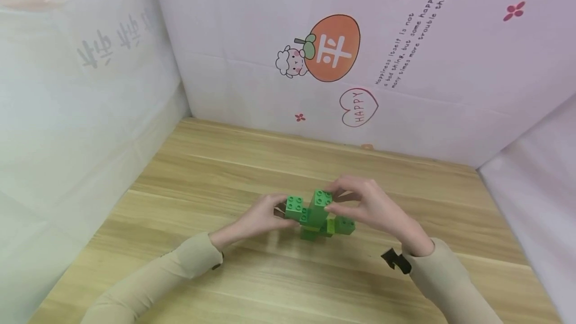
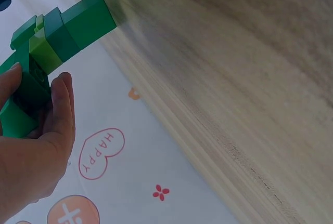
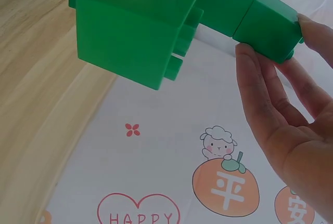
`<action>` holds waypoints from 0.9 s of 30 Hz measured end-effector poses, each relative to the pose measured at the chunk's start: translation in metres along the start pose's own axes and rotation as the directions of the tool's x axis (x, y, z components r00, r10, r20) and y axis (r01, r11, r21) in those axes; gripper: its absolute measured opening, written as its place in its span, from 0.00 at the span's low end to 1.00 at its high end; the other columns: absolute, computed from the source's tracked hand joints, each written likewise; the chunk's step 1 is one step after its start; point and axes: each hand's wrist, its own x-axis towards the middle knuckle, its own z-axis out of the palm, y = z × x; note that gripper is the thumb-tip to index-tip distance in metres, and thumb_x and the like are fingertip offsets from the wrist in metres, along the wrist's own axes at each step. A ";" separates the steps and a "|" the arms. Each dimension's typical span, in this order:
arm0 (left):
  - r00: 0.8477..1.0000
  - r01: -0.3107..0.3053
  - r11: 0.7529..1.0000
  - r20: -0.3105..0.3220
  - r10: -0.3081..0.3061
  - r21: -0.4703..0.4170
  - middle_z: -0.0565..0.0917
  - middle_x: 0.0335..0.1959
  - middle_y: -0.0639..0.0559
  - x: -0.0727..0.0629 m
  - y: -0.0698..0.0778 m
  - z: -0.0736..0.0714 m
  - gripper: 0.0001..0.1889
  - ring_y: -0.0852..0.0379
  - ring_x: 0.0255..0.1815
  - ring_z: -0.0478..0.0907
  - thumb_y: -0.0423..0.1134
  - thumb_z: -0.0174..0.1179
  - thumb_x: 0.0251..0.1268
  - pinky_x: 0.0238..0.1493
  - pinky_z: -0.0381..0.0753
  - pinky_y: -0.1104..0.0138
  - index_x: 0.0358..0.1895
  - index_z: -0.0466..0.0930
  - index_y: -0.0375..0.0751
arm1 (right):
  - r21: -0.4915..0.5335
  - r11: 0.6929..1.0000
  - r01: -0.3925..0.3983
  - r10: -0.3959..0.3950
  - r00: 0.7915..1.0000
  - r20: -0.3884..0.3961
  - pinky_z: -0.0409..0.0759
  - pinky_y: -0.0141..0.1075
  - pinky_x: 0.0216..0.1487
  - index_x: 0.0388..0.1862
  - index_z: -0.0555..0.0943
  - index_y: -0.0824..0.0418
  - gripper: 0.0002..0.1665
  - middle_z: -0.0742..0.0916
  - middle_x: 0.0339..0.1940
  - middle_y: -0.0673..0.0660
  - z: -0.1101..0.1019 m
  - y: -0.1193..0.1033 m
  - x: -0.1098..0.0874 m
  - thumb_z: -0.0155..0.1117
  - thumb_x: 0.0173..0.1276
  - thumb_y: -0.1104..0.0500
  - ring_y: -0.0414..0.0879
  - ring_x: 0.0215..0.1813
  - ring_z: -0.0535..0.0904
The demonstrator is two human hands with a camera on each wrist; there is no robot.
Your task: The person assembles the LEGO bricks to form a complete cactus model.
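A branching build of green and yellow-green toy building blocks point(image 1: 317, 214) stands upright over the wooden table, with arms out to both sides. My left hand point(image 1: 263, 215) grips the build's left arm between thumb and fingers, which the left wrist view shows around a dark green block point(image 2: 34, 81). At the top of the build, my right hand point(image 1: 366, 206) pinches the uppermost green block point(image 3: 268, 24) between thumb and fingertips. Below that hand a green side block point(image 3: 130, 29) juts out with its studs showing. Part of the left fingers is hidden behind the blocks.
The wooden table point(image 1: 216, 164) is enclosed by a printed white cloth point(image 1: 252, 29) at the back and plain-looking cloth on the sides. A black strap piece point(image 1: 396, 261) sticks out at the right sleeve cuff.
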 end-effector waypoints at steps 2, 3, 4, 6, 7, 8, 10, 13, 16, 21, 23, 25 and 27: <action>1.000 -0.004 1.000 0.002 0.004 -0.005 0.88 0.45 0.43 0.000 0.000 0.000 0.19 0.52 0.43 0.86 0.33 0.71 0.56 0.47 0.87 0.74 0.51 0.81 0.36 | 0.002 1.000 0.007 -0.007 1.000 -0.010 0.89 0.40 0.50 0.47 0.84 0.59 0.15 0.89 0.44 0.53 0.001 0.001 -0.001 0.73 0.61 0.63 0.44 0.46 0.87; 1.000 -0.005 1.000 0.003 0.005 -0.007 0.88 0.45 0.43 0.000 0.000 0.000 0.19 0.52 0.43 0.86 0.33 0.71 0.56 0.47 0.87 0.74 0.51 0.81 0.36 | 0.002 1.000 0.011 -0.011 1.000 -0.015 0.89 0.40 0.50 0.47 0.84 0.60 0.15 0.89 0.44 0.54 0.002 0.002 -0.002 0.73 0.61 0.63 0.45 0.46 0.87; 1.000 -0.006 1.000 0.004 0.006 -0.010 0.88 0.45 0.43 -0.001 0.000 0.000 0.19 0.52 0.43 0.86 0.33 0.71 0.56 0.47 0.87 0.74 0.51 0.81 0.36 | 0.001 1.000 0.014 -0.014 1.000 -0.018 0.89 0.40 0.50 0.47 0.84 0.60 0.15 0.89 0.44 0.54 0.002 0.003 -0.002 0.73 0.61 0.64 0.45 0.46 0.87; 1.000 -0.004 1.000 0.006 0.004 -0.016 0.88 0.45 0.43 -0.001 -0.001 0.001 0.18 0.51 0.44 0.86 0.33 0.71 0.57 0.47 0.87 0.74 0.51 0.81 0.36 | 0.000 1.000 0.008 -0.008 1.000 -0.021 0.89 0.38 0.50 0.47 0.84 0.60 0.15 0.89 0.44 0.53 0.004 0.003 -0.003 0.73 0.61 0.63 0.44 0.46 0.87; 1.000 -0.003 1.000 0.007 0.004 -0.019 0.88 0.45 0.43 -0.001 -0.001 0.001 0.18 0.51 0.44 0.86 0.33 0.71 0.57 0.47 0.87 0.74 0.51 0.81 0.36 | -0.002 1.000 0.005 -0.005 1.000 -0.022 0.89 0.37 0.50 0.48 0.83 0.59 0.15 0.89 0.44 0.53 0.004 0.003 -0.004 0.72 0.61 0.63 0.44 0.46 0.87; 1.000 -0.003 1.000 0.007 0.003 -0.020 0.88 0.46 0.43 -0.001 -0.001 0.001 0.18 0.51 0.44 0.86 0.33 0.71 0.57 0.47 0.87 0.74 0.52 0.81 0.37 | -0.005 1.000 0.004 -0.004 1.000 -0.023 0.89 0.37 0.51 0.48 0.83 0.59 0.15 0.89 0.45 0.53 0.004 0.002 -0.004 0.72 0.62 0.63 0.44 0.47 0.87; 1.000 -0.002 1.000 0.005 0.002 -0.020 0.88 0.46 0.44 0.000 -0.001 0.001 0.18 0.51 0.44 0.86 0.34 0.71 0.57 0.47 0.87 0.74 0.52 0.81 0.37 | -0.013 1.000 0.003 -0.003 1.000 -0.022 0.88 0.37 0.52 0.49 0.83 0.59 0.15 0.88 0.45 0.52 0.004 0.001 -0.005 0.72 0.62 0.63 0.44 0.47 0.87; 1.000 -0.005 1.000 0.006 0.006 -0.020 0.88 0.45 0.44 0.000 -0.002 0.001 0.18 0.52 0.44 0.86 0.34 0.71 0.57 0.47 0.87 0.74 0.51 0.81 0.37 | -0.039 0.999 0.017 -0.018 1.000 -0.025 0.89 0.38 0.51 0.50 0.82 0.59 0.16 0.88 0.45 0.52 0.005 0.000 -0.006 0.71 0.63 0.62 0.44 0.47 0.87; 1.000 -0.009 1.000 0.010 0.009 -0.018 0.88 0.45 0.44 0.000 -0.003 0.001 0.18 0.52 0.43 0.86 0.34 0.71 0.57 0.47 0.87 0.74 0.51 0.81 0.37 | -0.074 0.997 0.036 -0.039 0.999 -0.035 0.89 0.38 0.50 0.52 0.82 0.59 0.17 0.88 0.45 0.51 0.006 0.000 -0.008 0.70 0.64 0.62 0.44 0.47 0.87; 1.000 -0.001 1.000 0.010 0.001 -0.015 0.88 0.45 0.44 -0.001 -0.003 0.002 0.18 0.51 0.44 0.85 0.34 0.71 0.57 0.47 0.87 0.74 0.51 0.81 0.37 | -0.120 0.991 0.052 -0.060 0.996 -0.064 0.89 0.37 0.49 0.55 0.82 0.58 0.18 0.88 0.47 0.51 0.007 0.003 -0.012 0.69 0.65 0.62 0.43 0.47 0.87; 1.000 0.002 1.000 0.010 -0.002 -0.016 0.88 0.45 0.44 -0.001 -0.002 0.002 0.18 0.52 0.44 0.85 0.34 0.71 0.57 0.47 0.86 0.75 0.51 0.81 0.38 | -0.138 0.989 0.044 -0.056 0.995 -0.082 0.89 0.38 0.49 0.55 0.82 0.58 0.18 0.89 0.48 0.52 0.007 0.005 -0.015 0.69 0.65 0.62 0.44 0.47 0.87; 1.000 -0.001 1.000 0.009 0.001 -0.019 0.88 0.45 0.44 -0.001 -0.002 0.002 0.18 0.51 0.44 0.85 0.34 0.71 0.57 0.47 0.86 0.74 0.51 0.81 0.38 | -0.158 0.987 0.032 -0.049 0.993 -0.104 0.89 0.38 0.49 0.54 0.82 0.59 0.18 0.89 0.49 0.53 0.005 0.008 -0.019 0.69 0.65 0.63 0.44 0.46 0.87; 1.000 -0.006 1.000 0.007 0.007 -0.016 0.88 0.45 0.45 0.000 -0.001 0.002 0.18 0.52 0.44 0.85 0.34 0.71 0.57 0.47 0.87 0.74 0.51 0.81 0.38 | -0.172 0.985 0.018 -0.040 0.992 -0.124 0.89 0.38 0.49 0.53 0.82 0.60 0.17 0.89 0.49 0.54 0.004 0.011 -0.023 0.70 0.64 0.64 0.45 0.45 0.88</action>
